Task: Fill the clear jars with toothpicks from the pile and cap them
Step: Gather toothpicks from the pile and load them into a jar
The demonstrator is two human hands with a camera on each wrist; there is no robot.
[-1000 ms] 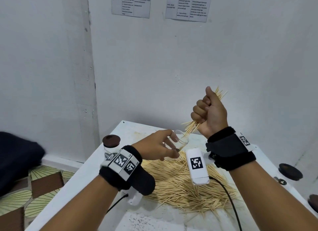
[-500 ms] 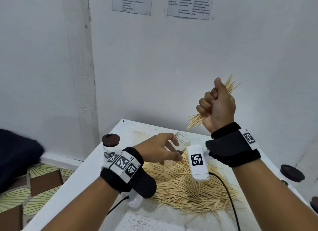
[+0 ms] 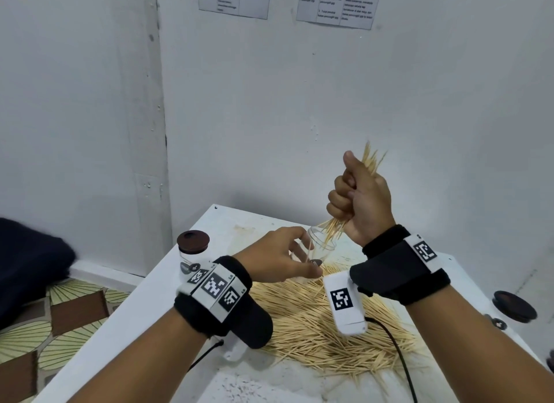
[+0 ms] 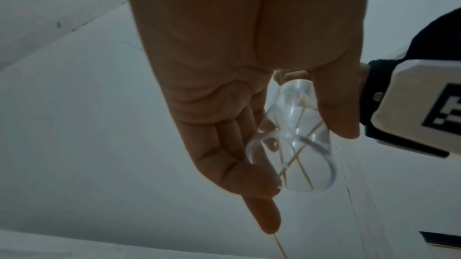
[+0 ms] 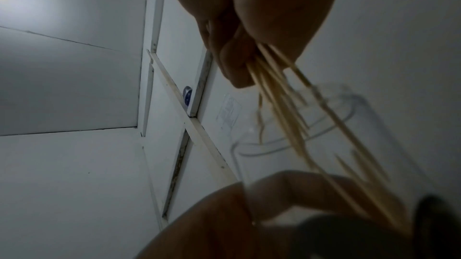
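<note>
Feeding toothpicks into the jar over the desk's middle

White desk [image 3: 168, 285], loose toothpick pile [image 3: 302, 321]; right hand [image 3: 361, 203] fists a splayed toothpick bundle [image 3: 332, 227] entering the small clear plastic jar [image 3: 322, 246] pinched by left hand [image 3: 274, 257]; fanned tips may catch the rim and spill.

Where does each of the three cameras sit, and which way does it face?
Head: on the head, facing down at the table; both forearms show.
Left wrist: looks along the left hand, which holds the clear jar.
Right wrist: looks past the right hand gripping toothpicks.
Shared: all show this jar.
</note>
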